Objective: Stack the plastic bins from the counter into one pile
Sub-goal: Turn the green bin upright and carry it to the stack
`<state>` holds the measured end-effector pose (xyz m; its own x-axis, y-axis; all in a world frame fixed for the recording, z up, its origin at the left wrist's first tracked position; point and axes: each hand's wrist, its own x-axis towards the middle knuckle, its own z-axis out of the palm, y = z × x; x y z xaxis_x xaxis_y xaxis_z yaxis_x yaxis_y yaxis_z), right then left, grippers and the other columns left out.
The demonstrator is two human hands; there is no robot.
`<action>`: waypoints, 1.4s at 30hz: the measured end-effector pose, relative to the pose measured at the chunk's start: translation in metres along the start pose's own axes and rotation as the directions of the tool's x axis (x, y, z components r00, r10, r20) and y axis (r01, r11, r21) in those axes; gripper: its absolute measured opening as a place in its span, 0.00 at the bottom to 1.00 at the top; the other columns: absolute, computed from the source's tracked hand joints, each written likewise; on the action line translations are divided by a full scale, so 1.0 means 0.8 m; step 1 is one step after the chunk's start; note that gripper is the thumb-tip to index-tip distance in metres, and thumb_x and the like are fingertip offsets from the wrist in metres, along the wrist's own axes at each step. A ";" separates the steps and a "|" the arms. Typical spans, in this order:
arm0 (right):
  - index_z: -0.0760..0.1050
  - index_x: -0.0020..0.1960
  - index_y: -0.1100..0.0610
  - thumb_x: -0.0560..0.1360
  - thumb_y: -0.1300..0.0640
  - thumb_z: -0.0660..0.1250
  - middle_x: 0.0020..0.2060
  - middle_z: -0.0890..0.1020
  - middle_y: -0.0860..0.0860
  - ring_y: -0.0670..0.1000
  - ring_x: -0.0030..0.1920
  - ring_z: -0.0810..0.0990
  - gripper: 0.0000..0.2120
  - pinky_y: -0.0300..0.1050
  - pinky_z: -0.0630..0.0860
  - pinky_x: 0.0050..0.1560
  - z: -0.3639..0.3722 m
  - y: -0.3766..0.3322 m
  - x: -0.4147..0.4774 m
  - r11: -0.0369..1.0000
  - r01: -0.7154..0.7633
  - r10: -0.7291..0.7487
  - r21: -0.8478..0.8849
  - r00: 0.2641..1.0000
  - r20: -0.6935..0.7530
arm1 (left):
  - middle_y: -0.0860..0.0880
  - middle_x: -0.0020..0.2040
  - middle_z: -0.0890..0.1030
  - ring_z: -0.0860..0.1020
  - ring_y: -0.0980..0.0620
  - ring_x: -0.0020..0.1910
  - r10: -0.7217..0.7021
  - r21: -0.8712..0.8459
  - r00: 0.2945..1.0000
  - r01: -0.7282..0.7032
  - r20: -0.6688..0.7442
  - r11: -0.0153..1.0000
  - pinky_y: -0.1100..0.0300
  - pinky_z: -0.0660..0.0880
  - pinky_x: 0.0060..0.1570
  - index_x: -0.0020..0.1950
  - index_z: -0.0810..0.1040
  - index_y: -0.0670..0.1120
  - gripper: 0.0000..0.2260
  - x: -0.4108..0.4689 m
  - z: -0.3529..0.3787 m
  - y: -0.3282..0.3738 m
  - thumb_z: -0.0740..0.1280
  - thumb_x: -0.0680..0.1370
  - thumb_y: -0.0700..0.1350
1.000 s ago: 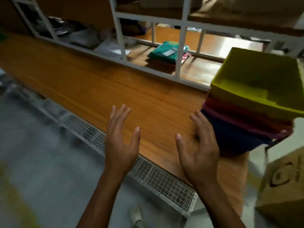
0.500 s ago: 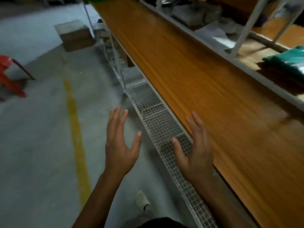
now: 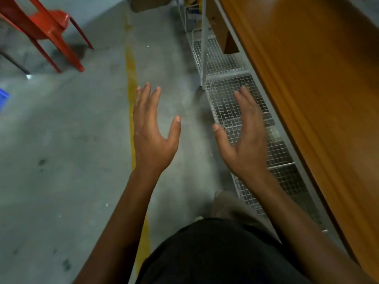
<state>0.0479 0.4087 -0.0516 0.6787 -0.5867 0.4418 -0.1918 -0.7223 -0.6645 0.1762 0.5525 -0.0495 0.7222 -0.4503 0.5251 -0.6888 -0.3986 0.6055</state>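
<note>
My left hand (image 3: 152, 138) hangs over the grey concrete floor with fingers spread and nothing in it. My right hand (image 3: 245, 140) is held beside it, also spread and empty, above the wire-mesh shelf (image 3: 231, 64) that runs under the counter. The wooden counter (image 3: 320, 83) fills the right side of the view, and no bin stands on the stretch that shows. The pile of bins is out of view. A blue plastic corner (image 3: 3, 98) pokes in at the left edge; I cannot tell what it belongs to.
A red plastic chair (image 3: 44, 27) stands at the top left. A yellow line (image 3: 132, 83) runs along the floor. A cardboard box (image 3: 149, 3) sits on the floor at the top, near the counter's white metal leg (image 3: 204, 42).
The view has swung left, away from the yellow-topped bin pile and the counter, down to the floor. Both hands stay raised and spread, now clear of the pile my right hand was at.
</note>
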 end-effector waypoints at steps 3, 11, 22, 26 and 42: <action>0.62 0.77 0.60 0.78 0.48 0.65 0.77 0.65 0.58 0.53 0.77 0.62 0.32 0.32 0.53 0.75 0.034 0.010 0.052 1.000 0.008 -0.008 0.017 1.000 0.010 | 0.37 0.75 0.66 0.61 0.38 0.78 -0.013 0.023 1.000 0.013 -0.010 1.000 0.49 0.59 0.77 0.74 0.67 0.36 0.26 0.043 0.019 -0.028 0.67 0.79 0.45; 0.64 0.76 0.60 0.77 0.47 0.66 0.77 0.66 0.57 0.51 0.77 0.63 0.32 0.34 0.55 0.75 0.133 0.057 0.252 0.996 0.010 -0.011 0.086 1.000 0.012 | 0.38 0.77 0.65 0.59 0.40 0.78 -0.026 0.081 1.000 0.027 -0.016 0.996 0.49 0.59 0.77 0.75 0.67 0.38 0.26 0.230 0.096 -0.109 0.67 0.79 0.46; 0.62 0.77 0.58 0.77 0.48 0.65 0.77 0.64 0.56 0.52 0.77 0.62 0.32 0.39 0.58 0.74 0.258 0.102 0.532 0.992 0.035 -0.050 0.125 0.991 0.122 | 0.39 0.77 0.65 0.59 0.42 0.79 -0.102 0.089 0.993 0.107 -0.052 0.990 0.60 0.55 0.77 0.75 0.67 0.39 0.26 0.488 0.182 -0.219 0.67 0.79 0.46; 0.64 0.76 0.59 0.76 0.49 0.66 0.77 0.65 0.57 0.53 0.77 0.63 0.31 0.37 0.58 0.75 0.314 0.104 0.614 0.989 0.063 -0.078 0.137 0.991 0.110 | 0.40 0.77 0.65 0.59 0.43 0.79 -0.112 0.091 0.993 0.115 -0.044 0.989 0.55 0.57 0.76 0.75 0.67 0.40 0.26 0.564 0.208 -0.270 0.67 0.79 0.47; 0.63 0.77 0.58 0.77 0.48 0.65 0.78 0.64 0.55 0.46 0.77 0.60 0.31 0.31 0.53 0.74 0.562 0.108 0.975 0.999 0.033 -0.032 0.017 0.997 -0.075 | 0.36 0.75 0.67 0.62 0.38 0.77 0.096 0.004 0.994 -0.095 -0.043 0.995 0.45 0.62 0.75 0.73 0.68 0.35 0.26 0.973 0.270 -0.525 0.67 0.79 0.46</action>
<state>0.8795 0.0535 -0.0356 0.6296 -0.5890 0.5066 -0.1568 -0.7351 -0.6596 1.0140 0.1963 -0.0241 0.6551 -0.4516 0.6057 -0.7549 -0.3572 0.5501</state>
